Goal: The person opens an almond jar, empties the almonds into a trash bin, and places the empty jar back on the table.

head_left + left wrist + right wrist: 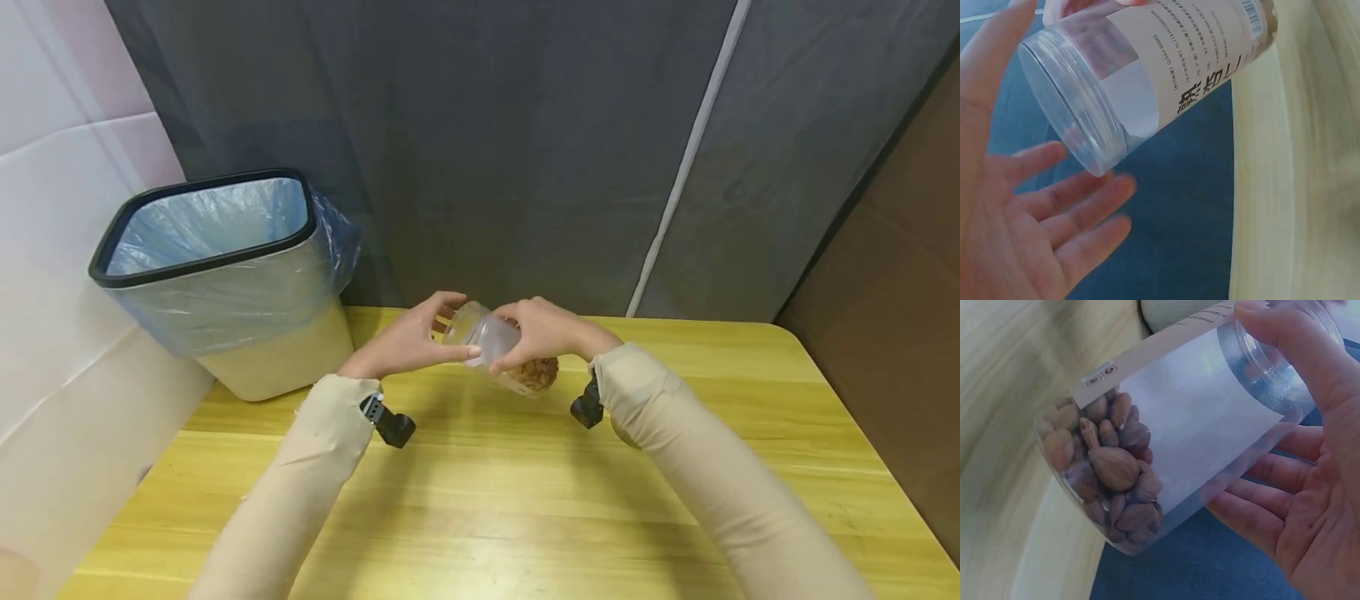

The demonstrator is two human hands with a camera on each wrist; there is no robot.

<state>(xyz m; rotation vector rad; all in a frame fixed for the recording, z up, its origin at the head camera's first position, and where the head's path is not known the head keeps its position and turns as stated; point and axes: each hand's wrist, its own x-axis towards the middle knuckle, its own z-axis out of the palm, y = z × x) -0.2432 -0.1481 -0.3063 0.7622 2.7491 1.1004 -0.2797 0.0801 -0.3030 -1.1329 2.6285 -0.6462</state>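
Observation:
Above the table, my right hand grips a clear plastic jar round its side, thumb on one side and fingers on the other. The jar is tilted, and brown almonds are gathered in its lower end, towards the right. A printed label wraps part of it. My left hand is at the jar's clear ridged upper end, fingers spread and thumb apart, surrounding it without gripping. Whether a clear lid covers that end, I cannot tell.
A bin with a black rim and blue plastic liner stands at the left back of the wooden table. Partly hidden under my right sleeve is a small round yellowish thing. A dark grey curtain hangs behind.

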